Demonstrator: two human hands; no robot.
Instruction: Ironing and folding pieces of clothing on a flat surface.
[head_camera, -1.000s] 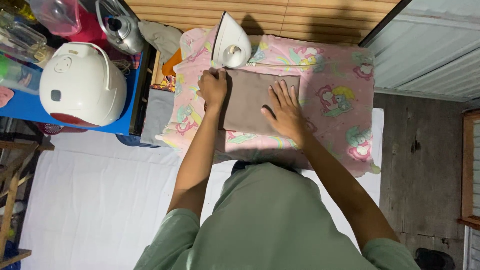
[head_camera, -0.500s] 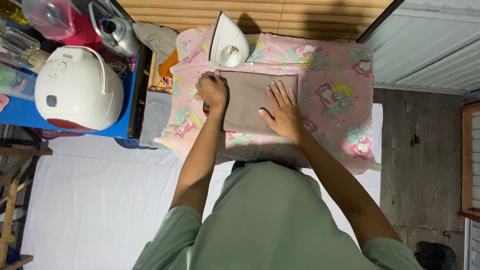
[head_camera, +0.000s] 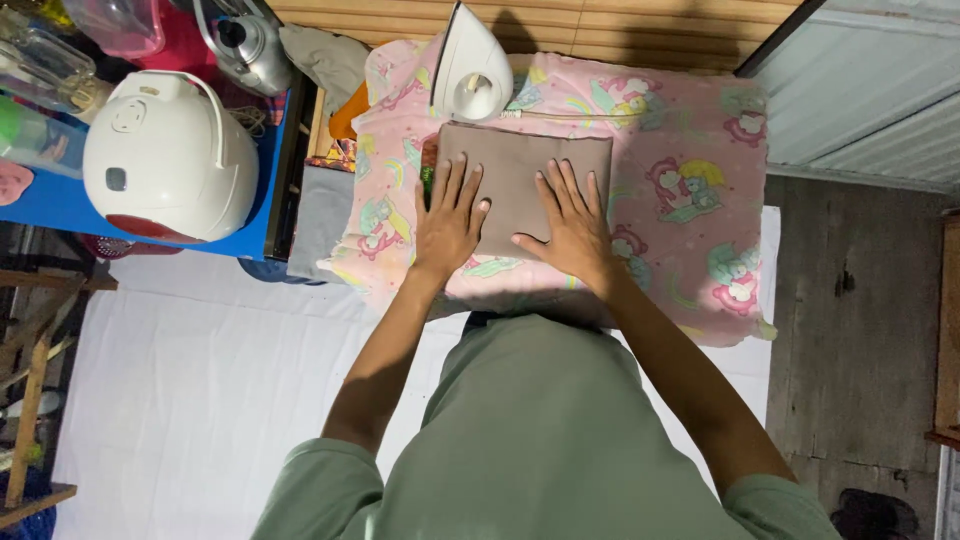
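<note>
My fingers (head_camera: 462, 185) lie spread and flat, gripping nothing: left hand (head_camera: 447, 225) and right hand (head_camera: 572, 228) press side by side on the folded rectangular taupe cloth (head_camera: 518, 165), which rests on the pink cartoon-print padded blanket (head_camera: 680, 200). To smooth well, I judge, keep palms flat, pressure even, clear of the upright white electric iron (head_camera: 470, 65) touching the cloth's far edge.

The single head-worn camera looks straight down from close above onto the pink patterned ironing pad (head_camera: 680, 130).
</note>
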